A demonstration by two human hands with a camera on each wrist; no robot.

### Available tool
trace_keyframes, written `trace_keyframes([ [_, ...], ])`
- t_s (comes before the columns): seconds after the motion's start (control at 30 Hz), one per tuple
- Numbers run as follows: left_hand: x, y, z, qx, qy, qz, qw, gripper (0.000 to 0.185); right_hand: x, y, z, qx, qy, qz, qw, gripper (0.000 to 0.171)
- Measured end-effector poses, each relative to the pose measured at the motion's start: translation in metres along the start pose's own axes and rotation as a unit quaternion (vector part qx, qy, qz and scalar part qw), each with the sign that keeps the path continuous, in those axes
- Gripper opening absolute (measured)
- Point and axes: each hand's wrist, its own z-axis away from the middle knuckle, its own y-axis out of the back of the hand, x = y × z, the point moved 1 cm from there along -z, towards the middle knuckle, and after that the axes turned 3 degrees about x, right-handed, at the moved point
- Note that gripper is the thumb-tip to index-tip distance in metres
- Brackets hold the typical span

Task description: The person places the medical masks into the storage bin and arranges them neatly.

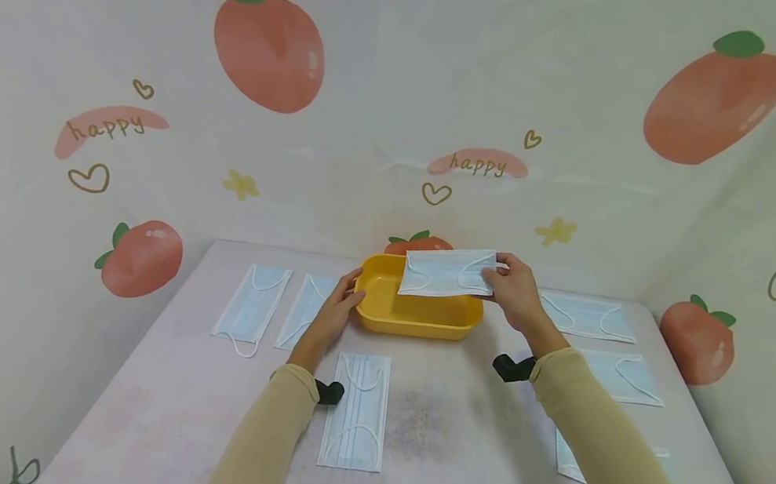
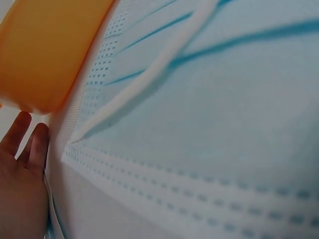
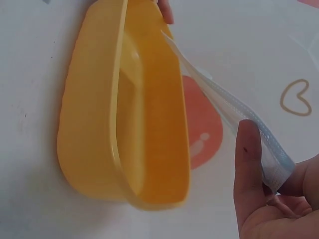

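A yellow plastic tub (image 1: 415,320) stands at the middle of the table. My right hand (image 1: 512,289) pinches one short edge of a light blue face mask (image 1: 445,272) and holds it level over the tub's far right part. In the right wrist view the mask (image 3: 224,102) runs edge-on from my fingers (image 3: 246,164) past the tub (image 3: 94,149). My left hand (image 1: 342,300) touches the tub's left rim, fingers fairly straight. In the left wrist view that hand (image 2: 22,189) sits below the tub's corner (image 2: 45,55), over a mask (image 2: 209,119) lying flat.
Several more blue masks lie flat on the white table (image 1: 438,437): two at the left (image 1: 252,305), one in front of the tub (image 1: 356,411), several at the right (image 1: 586,316). Fabric walls printed with peaches close in the back and sides.
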Motion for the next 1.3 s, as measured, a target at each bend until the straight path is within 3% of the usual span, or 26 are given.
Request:
trace_keyframes([
  [0.67,-0.003,-0.001,-0.006,-0.008,0.008,0.002,0.9999,0.048,0.011,-0.03,-0.01,-0.043,0.006,-0.031,0.999,0.05],
  [1.0,-0.001,0.0,-0.005,-0.007,0.011,0.003,0.9999,0.047,0.013,-0.052,-0.016,-0.043,0.004,-0.006,0.999,0.049],
  [1.3,-0.002,0.002,-0.004,-0.002,0.01,-0.006,0.9999,0.048,0.025,-0.073,-0.023,-0.055,0.007,-0.041,0.998,0.047],
])
